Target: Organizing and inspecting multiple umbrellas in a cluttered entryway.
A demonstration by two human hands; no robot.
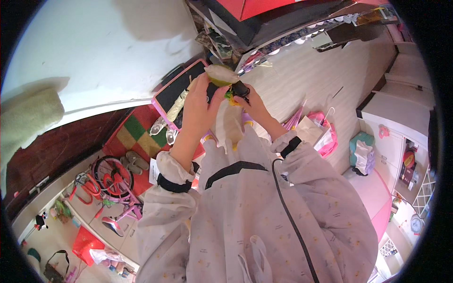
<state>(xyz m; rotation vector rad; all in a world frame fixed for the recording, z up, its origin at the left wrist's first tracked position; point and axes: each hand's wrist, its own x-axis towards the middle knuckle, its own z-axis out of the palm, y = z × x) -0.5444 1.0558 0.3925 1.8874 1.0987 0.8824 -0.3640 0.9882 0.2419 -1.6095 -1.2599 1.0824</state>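
Observation:
My left hand (pixel 203 102) holds a pale, green-edged oval item (pixel 221 75) near its fingertips; its exact kind is unclear. Close beside it, my right hand (pixel 253 104) grips a small black object (pixel 240 89). Green and yellow bits show between the two hands, partly hidden by my fingers. Below and behind my left hand lies a pink-framed dark board (pixel 168 92), with a folded cream umbrella (pixel 176 108) over it.
A pink bicycle (pixel 118 187) and grey slippers (pixel 134 162) are at the lower left. Pink bags (pixel 327 134) lie on the floor to the right, near a white cabinet (pixel 393 113). A black-and-red piece (pixel 262 21) stands at the top.

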